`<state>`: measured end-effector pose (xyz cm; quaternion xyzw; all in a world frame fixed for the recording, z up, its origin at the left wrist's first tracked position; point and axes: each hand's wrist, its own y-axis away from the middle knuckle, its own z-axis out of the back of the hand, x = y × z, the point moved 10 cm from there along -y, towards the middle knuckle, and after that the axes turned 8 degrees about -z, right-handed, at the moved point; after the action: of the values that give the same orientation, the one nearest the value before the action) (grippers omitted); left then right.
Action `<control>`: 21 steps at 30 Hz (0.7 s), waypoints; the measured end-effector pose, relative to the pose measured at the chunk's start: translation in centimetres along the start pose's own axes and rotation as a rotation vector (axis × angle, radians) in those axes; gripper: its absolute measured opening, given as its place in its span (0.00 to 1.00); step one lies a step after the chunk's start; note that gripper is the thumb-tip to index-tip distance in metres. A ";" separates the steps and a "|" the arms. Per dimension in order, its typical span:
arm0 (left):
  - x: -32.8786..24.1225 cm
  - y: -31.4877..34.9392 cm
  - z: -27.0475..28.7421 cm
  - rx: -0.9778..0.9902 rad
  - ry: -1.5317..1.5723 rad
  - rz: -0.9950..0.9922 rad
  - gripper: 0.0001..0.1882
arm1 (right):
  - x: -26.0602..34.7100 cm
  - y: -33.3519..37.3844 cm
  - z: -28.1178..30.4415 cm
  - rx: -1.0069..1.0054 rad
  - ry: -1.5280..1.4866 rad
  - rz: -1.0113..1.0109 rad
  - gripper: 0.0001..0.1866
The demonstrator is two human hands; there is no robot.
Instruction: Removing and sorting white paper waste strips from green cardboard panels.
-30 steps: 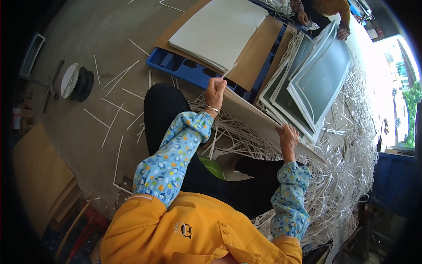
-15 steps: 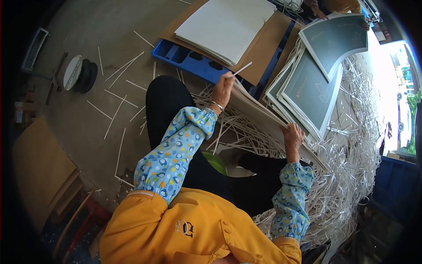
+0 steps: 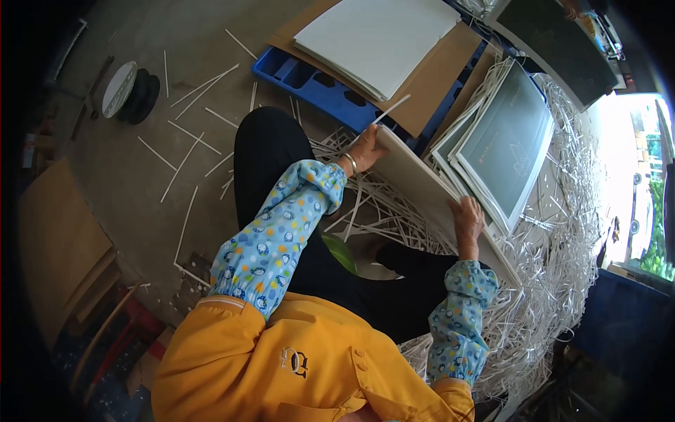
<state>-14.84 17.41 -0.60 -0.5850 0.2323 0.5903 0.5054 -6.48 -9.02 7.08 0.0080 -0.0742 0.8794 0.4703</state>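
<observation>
A stack of pale card sheets [image 3: 416,184] stands tilted on edge in front of my knees. My left hand [image 3: 365,149] grips its left end, the thumb lying across the face of the stack. A thin white strip [image 3: 392,108] juts up beyond that hand; whether it is still joined to the sheets I cannot tell. Farther right, my right hand [image 3: 468,216] is closed over the stack's upper edge. Just beyond lies a pile of grey-green printed sheets with white borders [image 3: 508,144].
White sheets [image 3: 376,42] lie on brown cardboard over a blue pallet [image 3: 299,77]. A heap of white paper strips [image 3: 541,281] spreads at right. Another person's hand [image 3: 573,10] is by a dark curved panel [image 3: 548,46]. A black-and-white spool [image 3: 130,91] stands left.
The dark curved panel has lifted off the printed pile toward the upper right. My left hand has shifted its hold slightly down the end of the stack, which now tilts more toward me.
</observation>
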 end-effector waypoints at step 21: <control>3.2 1.6 -0.3 0.117 0.134 0.301 0.12 | 15.1 -4.3 -1.4 0.164 -0.498 0.106 0.09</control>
<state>-15.51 17.58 -4.09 -0.5513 0.3845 0.6045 0.4276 -11.29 5.97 7.47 0.2586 -0.1164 0.8767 0.3887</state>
